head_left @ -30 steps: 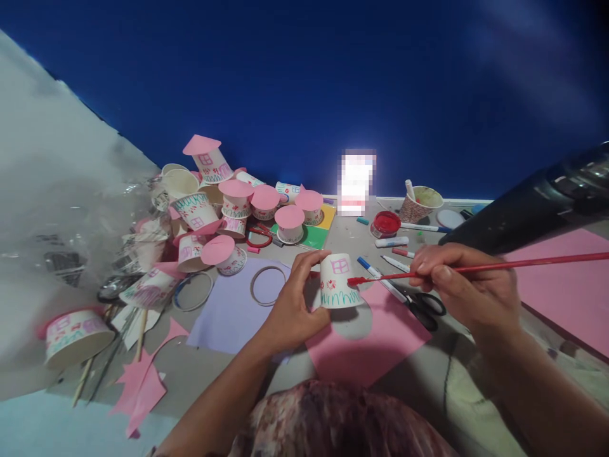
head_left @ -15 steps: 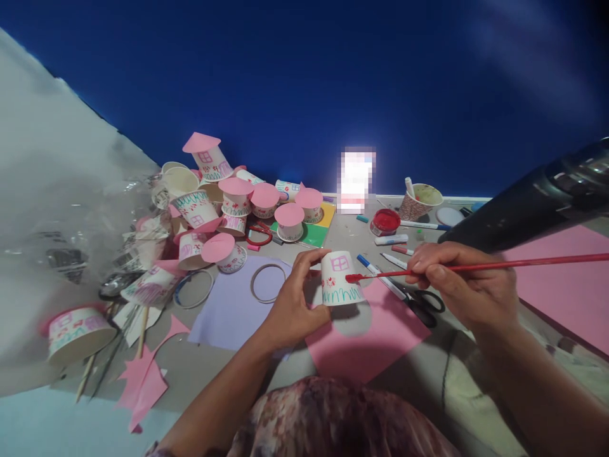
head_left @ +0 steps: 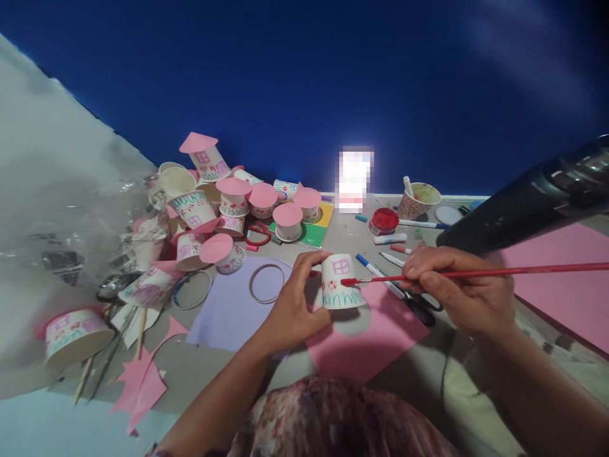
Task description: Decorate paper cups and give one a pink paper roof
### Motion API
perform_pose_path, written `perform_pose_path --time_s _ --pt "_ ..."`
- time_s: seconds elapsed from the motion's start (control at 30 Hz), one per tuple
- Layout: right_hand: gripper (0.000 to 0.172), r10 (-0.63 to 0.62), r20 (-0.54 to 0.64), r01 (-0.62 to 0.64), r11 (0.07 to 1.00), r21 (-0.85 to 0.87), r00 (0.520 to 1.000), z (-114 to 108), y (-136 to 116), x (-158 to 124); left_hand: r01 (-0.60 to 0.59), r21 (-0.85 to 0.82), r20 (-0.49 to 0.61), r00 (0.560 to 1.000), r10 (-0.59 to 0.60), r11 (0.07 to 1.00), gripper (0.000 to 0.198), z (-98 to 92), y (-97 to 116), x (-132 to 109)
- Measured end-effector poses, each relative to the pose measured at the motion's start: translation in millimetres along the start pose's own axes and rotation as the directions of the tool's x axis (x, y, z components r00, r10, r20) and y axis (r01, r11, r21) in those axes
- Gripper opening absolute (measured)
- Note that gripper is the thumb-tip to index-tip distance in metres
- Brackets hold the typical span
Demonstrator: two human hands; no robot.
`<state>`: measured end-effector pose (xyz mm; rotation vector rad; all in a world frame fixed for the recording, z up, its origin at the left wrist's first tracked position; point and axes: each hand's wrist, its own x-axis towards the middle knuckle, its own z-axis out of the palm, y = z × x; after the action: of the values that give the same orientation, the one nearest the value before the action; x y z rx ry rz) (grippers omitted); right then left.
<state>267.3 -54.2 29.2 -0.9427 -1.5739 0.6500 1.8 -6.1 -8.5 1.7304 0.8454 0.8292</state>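
My left hand [head_left: 301,298] grips a white paper cup [head_left: 337,297], turned upside down, by its left side. A pink window, red flower marks and teal grass strokes are drawn on the cup. In my right hand [head_left: 457,289] is a paintbrush [head_left: 476,273] with a long red handle, pinched between thumb and fingers. Its red-loaded tip is at the cup's face, beside the red marks below the window. An open jar of red paint [head_left: 384,220] stands beyond the hands. Beneath the cup lies pink paper [head_left: 366,349] with a round cut-out.
Decorated cups with pink paper tops [head_left: 233,186] are heaped at the left. Lilac paper [head_left: 223,317] carries a tape roll [head_left: 267,284]. Markers [head_left: 390,239], black-handled scissors [head_left: 423,310] and a brush cup [head_left: 419,200] are on the right, near a dark tube [head_left: 523,197].
The brush tip has moved slightly left and down across the cup, towards the red marks. My right hand has shifted a little left with it. The left hand keeps its hold.
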Motion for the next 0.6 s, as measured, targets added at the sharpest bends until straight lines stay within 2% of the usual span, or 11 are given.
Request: perform_pose_path --time_s 0.07,0.27,0.6 --pt "0.015 -0.023 0.009 0.023 1.0 -0.015 1.0 -0.4 -0.9 0.8 0.004 -0.002 0.002 1.0 -0.004 1.0 0.076 -0.2 0.0 0.0" --pt "0.014 0.036 -0.07 -0.034 0.999 0.019 0.997 -4.7 -0.8 0.5 0.02 -0.034 -0.007 1.0 -0.02 0.999 0.073 -0.7 0.4 0.1" --pt "0.012 0.05 -0.066 -0.047 0.997 0.055 0.997 -4.4 0.6 -0.1 0.017 -0.114 0.009 1.0 -0.016 0.993 0.075 -0.3 -1.7 -1.0"
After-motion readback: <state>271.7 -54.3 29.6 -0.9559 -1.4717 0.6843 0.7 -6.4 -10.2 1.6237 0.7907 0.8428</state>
